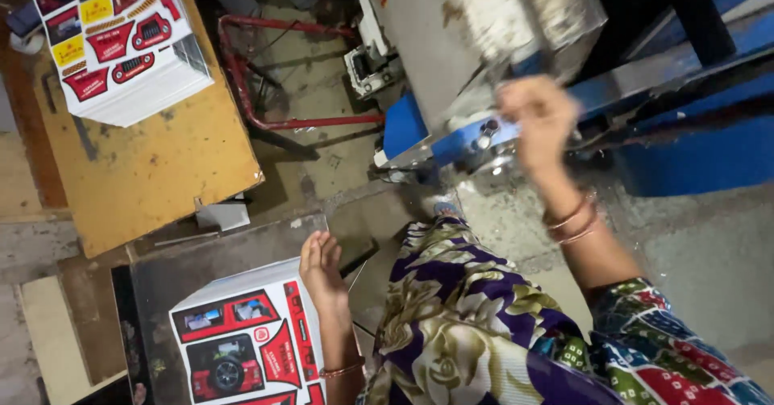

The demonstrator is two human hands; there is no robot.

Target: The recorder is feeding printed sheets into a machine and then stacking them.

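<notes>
Left hand (321, 270) lies flat, fingers together, on the right edge of the near stack of printed red-and-white sheets (242, 340). Right hand (538, 119) is up at the blue machine (451, 135), blurry, so can't tell its grip. Second stack of printed sheets (121, 42) sits far left on the yellow table (161, 163).

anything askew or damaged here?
Nothing clearly damaged. The far stack of printed sheets overhangs the yellow table's edge. Left hand rests on the near stack; right hand, blurred, is at the blue machine.
</notes>
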